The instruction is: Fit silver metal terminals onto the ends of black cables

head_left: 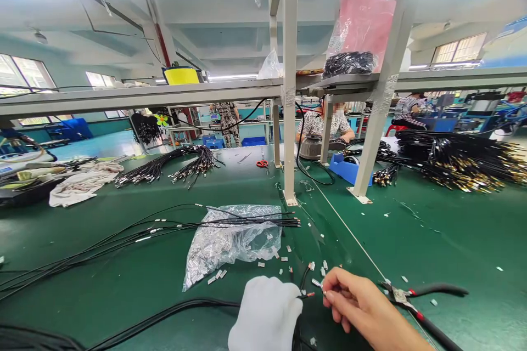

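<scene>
My left hand (267, 313), in a white glove, is closed around a black cable (173, 310) whose stripped red-tipped end sticks out to the right. My bare right hand (364, 307) pinches a small silver metal sleeve (317, 283) between thumb and finger, right at that cable end. A clear plastic bag (230, 244) of the same silver sleeves lies just beyond, with several loose sleeves scattered on the green table (453, 241). Black-handled pliers (415, 299) lie on the table just right of my right hand.
A bundle of black cables (164, 227) lies across the bag. More cable bundles (457, 159) pile up at the back right and back middle (173, 167). A white shelf post (290, 120) stands ahead. Red scissors (262, 163) lie behind. A person (325, 123) sits opposite.
</scene>
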`<state>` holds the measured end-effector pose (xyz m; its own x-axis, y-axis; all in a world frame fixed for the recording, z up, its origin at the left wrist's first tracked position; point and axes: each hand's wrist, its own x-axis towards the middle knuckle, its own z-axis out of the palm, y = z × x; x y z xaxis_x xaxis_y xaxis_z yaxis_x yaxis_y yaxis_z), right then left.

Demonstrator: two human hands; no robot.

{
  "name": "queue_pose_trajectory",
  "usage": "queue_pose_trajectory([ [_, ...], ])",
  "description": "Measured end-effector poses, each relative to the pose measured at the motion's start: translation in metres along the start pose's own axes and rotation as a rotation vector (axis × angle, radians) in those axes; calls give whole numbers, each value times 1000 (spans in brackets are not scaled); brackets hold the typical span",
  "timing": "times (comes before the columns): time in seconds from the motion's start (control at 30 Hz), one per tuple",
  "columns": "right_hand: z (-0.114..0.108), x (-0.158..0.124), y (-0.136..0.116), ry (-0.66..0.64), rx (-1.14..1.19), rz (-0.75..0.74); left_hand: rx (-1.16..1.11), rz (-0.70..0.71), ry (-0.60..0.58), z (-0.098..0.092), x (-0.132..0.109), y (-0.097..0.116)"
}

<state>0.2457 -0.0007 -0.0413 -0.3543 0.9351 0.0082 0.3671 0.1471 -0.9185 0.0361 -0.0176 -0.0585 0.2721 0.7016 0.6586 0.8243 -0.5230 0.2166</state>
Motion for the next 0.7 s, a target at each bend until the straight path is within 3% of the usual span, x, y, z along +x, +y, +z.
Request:
queue_pose_trajectory([
  [0.07, -1, -1, -7, -14, 201, 45, -6, 7, 4, -1, 0, 0],
  [0.17, 0, -3, -13, -6, 314, 60, -27, 12, 4, -3, 0, 1],
  [0.7, 2, -5, -15, -70, 435, 79, -22, 52, 35, -9, 4, 5],
])
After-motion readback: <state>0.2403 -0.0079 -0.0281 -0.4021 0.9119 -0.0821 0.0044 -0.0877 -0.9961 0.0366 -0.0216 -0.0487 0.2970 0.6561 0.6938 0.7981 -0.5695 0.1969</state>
